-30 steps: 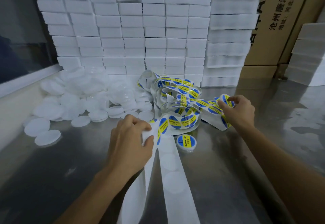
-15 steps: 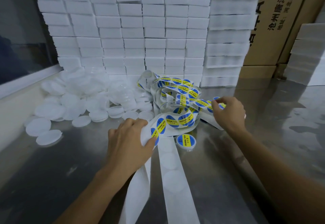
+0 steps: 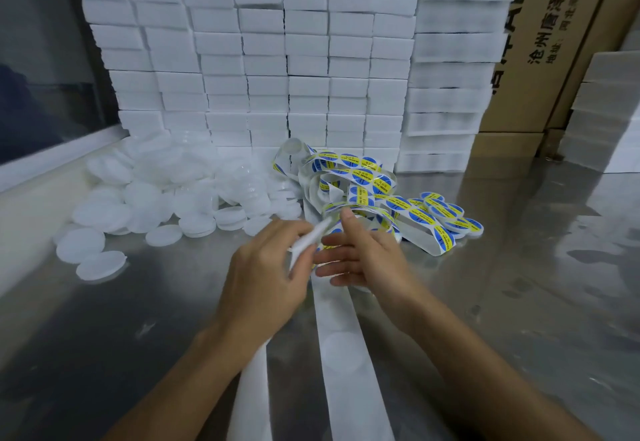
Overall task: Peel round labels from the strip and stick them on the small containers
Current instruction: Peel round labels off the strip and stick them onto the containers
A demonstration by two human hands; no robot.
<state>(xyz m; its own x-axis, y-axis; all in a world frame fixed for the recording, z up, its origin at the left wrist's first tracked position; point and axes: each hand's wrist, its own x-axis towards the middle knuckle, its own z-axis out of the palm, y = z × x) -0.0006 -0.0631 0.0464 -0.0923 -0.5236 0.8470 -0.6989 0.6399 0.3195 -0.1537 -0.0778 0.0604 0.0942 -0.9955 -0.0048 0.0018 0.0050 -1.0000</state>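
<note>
A tangled label strip [image 3: 360, 177] with round blue-and-yellow labels lies mid-table. My left hand [image 3: 266, 277] grips its white backing near the loose end [image 3: 306, 241] and holds it raised. Just to the right is my right hand [image 3: 367, 260], fingers straight and pointing left under the strip, thumb tip touching it. Whether a label sits between the thumb and fingers cannot be made out. Several small labelled containers [image 3: 446, 213] lie at the right of the tangle. A heap of plain white round containers [image 3: 156, 194] is at the left.
Emptied backing strip [image 3: 343, 354] runs toward me over the steel table [image 3: 519, 302]. Stacked white foam blocks [image 3: 277, 59] wall off the back, with cardboard boxes [image 3: 561, 42] behind them and more foam [image 3: 606, 111] at the far right. A white ledge [image 3: 52, 163] borders the left.
My right hand left the labelled containers on the right and came left to the strip beside my left hand. My left hand raised the strip end slightly.
</note>
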